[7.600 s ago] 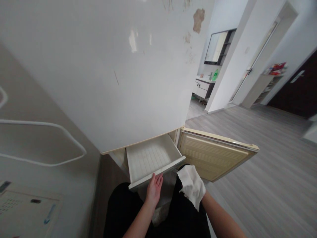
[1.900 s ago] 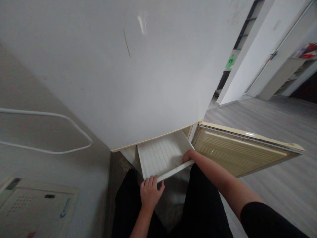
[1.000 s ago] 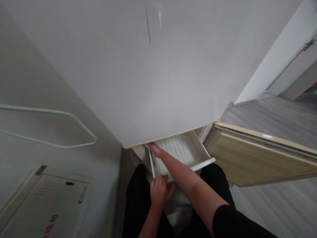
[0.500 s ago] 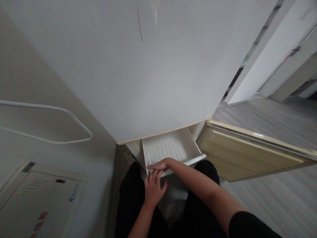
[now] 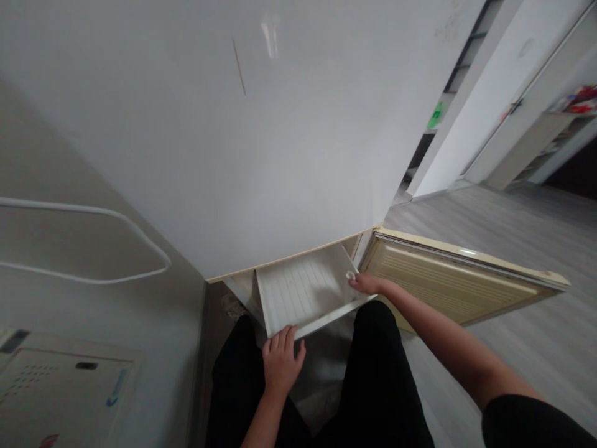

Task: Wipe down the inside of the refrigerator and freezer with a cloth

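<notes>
A white drawer (image 5: 298,289) with a ribbed bottom is pulled out below a large white panel. My left hand (image 5: 281,364) is at the left part of its front edge, fingers hooked over the rim and thumb apart on the outside. At the drawer's right side, my right hand (image 5: 366,284) is closed on a small white wad (image 5: 351,275), perhaps cloth or tissue. The wad is mostly hidden by the fingers. No items show inside the drawer.
An open cream door (image 5: 452,274) stands to the right. The large white panel (image 5: 280,143) rises above the drawer. My black-clad knees flank the drawer front. On the left are a white looped cable (image 5: 116,214) and a wall box (image 5: 60,386).
My right hand has moved from beside the left hand to the drawer's right side, and the white wad now shows in it. The left hand stays at the front edge. The view has shifted slightly.
</notes>
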Tool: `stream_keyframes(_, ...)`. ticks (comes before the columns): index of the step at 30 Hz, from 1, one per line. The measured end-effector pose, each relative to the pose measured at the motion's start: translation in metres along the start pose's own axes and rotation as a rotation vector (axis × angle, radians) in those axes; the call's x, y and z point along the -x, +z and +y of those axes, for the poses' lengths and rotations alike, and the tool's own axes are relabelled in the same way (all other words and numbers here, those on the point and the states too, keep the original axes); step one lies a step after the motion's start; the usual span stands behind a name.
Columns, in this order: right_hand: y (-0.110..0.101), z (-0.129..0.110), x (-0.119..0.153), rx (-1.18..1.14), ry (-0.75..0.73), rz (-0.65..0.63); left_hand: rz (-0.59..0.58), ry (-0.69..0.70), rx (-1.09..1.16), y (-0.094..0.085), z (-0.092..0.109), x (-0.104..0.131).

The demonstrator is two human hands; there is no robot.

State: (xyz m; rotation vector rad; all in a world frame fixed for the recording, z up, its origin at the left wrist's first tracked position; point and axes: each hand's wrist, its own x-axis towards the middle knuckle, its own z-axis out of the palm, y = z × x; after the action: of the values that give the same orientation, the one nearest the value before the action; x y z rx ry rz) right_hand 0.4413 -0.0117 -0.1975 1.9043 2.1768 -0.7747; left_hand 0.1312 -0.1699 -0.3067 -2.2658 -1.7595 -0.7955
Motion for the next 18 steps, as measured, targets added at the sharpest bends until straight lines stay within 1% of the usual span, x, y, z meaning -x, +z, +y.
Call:
stream_keyframes(1,-0.005,0.005,0.007,0.005,-0.002,0.069,-0.002,0.005,-0.002,0.0,0.0,0.0)
stream_keyframes(3,-0.01,0.011,0.016,0.063,-0.049,0.274,-0.012,0.017,-0.006,0.0,0.0,-0.002)
stream_keyframes(4,-0.009,0.013,0.018,0.124,-0.11,0.371,-0.015,0.02,-0.008,0.0,0.0,-0.002)
stream_keyframes(5,-0.006,0.015,0.017,0.197,-0.196,0.438,-0.014,0.02,-0.01,0.0,0.0,-0.003)
stream_keyframes(6,-0.001,0.017,0.013,0.269,-0.292,0.46,-0.011,0.02,-0.013,0.0,-0.001,-0.003)
stream_keyframes(7,0.006,0.019,0.007,0.32,-0.372,0.434,-0.007,0.021,-0.014,-0.001,-0.001,-0.004)
stream_keyframes(8,0.014,0.02,-0.002,0.334,-0.42,0.373,-0.003,0.023,-0.016,-0.001,-0.001,-0.004)
stream_keyframes(10,0.029,0.022,-0.025,0.285,-0.421,0.272,-0.001,0.031,-0.015,-0.001,-0.001,-0.003)
stream_keyframes(11,0.036,0.022,-0.037,0.248,-0.399,0.251,-0.004,0.036,-0.012,-0.001,-0.002,-0.003)
stream_keyframes(14,0.048,0.017,-0.074,0.185,-0.346,0.269,-0.011,0.048,-0.015,0.0,-0.004,-0.002)
stream_keyframes(16,0.049,0.01,-0.096,0.161,-0.311,0.299,-0.013,0.065,-0.023,0.002,-0.006,-0.001)
stream_keyframes(18,0.045,0.002,-0.115,0.123,-0.274,0.338,-0.011,0.085,-0.029,0.003,-0.009,0.0)
